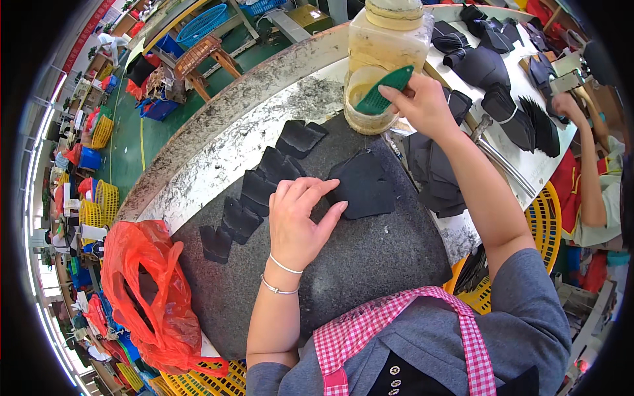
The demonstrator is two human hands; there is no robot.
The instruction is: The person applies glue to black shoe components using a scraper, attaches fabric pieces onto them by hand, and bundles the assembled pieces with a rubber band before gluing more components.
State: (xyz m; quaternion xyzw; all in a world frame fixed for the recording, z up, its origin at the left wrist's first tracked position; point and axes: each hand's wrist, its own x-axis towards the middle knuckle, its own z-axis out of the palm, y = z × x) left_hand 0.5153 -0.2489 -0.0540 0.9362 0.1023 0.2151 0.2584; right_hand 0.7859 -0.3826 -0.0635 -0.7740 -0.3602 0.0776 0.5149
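Note:
My right hand [422, 105] holds a green plastic scraper [386, 91], its ridged blade over the mouth of a smeared, yellowish small tub [370, 122]. The blade's lower end reaches into that tub. On the dark grey work board [370, 257], my left hand [300, 214] rests its index finger and thumb, held apart, at the left edge of a black flat piece [363, 188]. Left of it runs a slanting row of several smaller black pieces [257, 188], some overlapping. The left hand's other fingers are partly hidden behind its index finger.
A large stained plastic jar [389, 43] stands behind the tub. Black piece stacks [432, 175] lie to the right, with more bundles [508, 112] on a white table. A red plastic bag [148, 290] sits at the board's left. Another person's arm [584, 152] shows at far right.

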